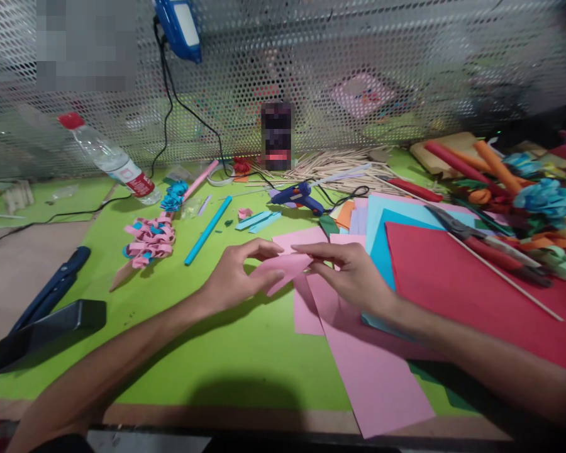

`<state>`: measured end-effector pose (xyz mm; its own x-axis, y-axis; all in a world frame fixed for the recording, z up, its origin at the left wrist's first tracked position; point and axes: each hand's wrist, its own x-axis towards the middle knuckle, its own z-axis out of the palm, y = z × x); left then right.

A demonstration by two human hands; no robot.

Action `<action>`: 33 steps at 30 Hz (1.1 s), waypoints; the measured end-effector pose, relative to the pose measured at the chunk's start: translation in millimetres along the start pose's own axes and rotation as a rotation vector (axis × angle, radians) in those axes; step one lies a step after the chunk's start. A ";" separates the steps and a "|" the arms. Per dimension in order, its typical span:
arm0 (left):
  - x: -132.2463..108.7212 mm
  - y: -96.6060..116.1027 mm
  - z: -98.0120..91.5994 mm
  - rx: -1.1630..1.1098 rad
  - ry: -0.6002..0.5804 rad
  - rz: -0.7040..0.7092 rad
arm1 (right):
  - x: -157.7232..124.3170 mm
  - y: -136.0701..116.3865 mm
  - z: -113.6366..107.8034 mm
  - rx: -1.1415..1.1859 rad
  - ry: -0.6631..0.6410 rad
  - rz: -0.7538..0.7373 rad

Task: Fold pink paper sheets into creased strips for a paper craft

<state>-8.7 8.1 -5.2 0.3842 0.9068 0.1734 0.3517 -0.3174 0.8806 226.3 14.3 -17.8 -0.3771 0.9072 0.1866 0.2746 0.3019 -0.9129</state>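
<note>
My left hand (238, 274) and my right hand (351, 270) meet over the green mat (217, 352) and both pinch a small folded piece of pink paper (285, 267), held just above the surface. Under my right hand lie larger pink paper sheets (372, 371) that reach toward the table's front edge. Right of them a red sheet (457, 283) overlaps blue sheets (382, 251).
A blue glue gun (299, 196), wooden sticks (332, 165), a water bottle (110, 158), a phone (42, 332), blue pliers (51, 288), red-handled scissors (488, 248), paper curls (151, 239), a blue paper tube (208, 229) and paper flowers (544, 198) surround the mat. Perforated metal screen behind.
</note>
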 end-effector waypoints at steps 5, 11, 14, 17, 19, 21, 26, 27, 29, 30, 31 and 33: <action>5.0 0.2 -9.0 0.030 0.146 -0.036 | 1.4 -0.5 -0.1 0.080 0.034 0.053; 3.1 -11.5 -7.5 0.541 -0.049 0.004 | -0.8 6.5 5.1 -0.199 -0.089 0.030; -3.4 -19.7 4.6 0.884 -0.086 0.331 | -2.8 14.7 11.2 -0.331 -0.234 -0.058; -9.7 -24.0 16.7 0.877 -0.183 0.598 | -4.3 20.7 15.4 -0.502 -0.318 -0.197; -14.8 -25.7 21.6 0.844 -0.204 0.645 | -5.6 21.5 17.4 -0.624 -0.313 -0.284; -22.3 -27.5 23.6 0.861 -0.192 0.642 | -8.1 20.1 20.5 -0.729 -0.274 -0.355; -48.4 -29.5 18.3 0.972 -0.103 0.667 | -21.1 15.5 36.8 -0.791 -0.292 -0.606; -53.1 -29.4 16.4 0.975 -0.108 0.664 | -23.7 15.5 40.3 -0.797 -0.276 -0.648; -60.5 -29.4 12.7 0.974 -0.118 0.647 | -27.8 16.1 45.6 -0.808 -0.249 -0.697; -63.0 -29.5 11.3 0.973 -0.122 0.634 | -29.2 16.6 47.3 -0.813 -0.240 -0.705; -64.6 -29.8 10.3 0.972 -0.123 0.621 | -30.1 17.2 48.4 -0.817 -0.240 -0.705; -65.9 -30.5 9.2 0.968 -0.124 0.597 | -31.3 18.6 49.2 -0.827 -0.255 -0.691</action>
<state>-36.8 -44.5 -47.5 0.7735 0.5230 0.3579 0.5741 -0.8175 -0.0461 199.7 -22.9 -58.4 -0.8224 0.4092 0.3953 0.4048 0.9090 -0.0989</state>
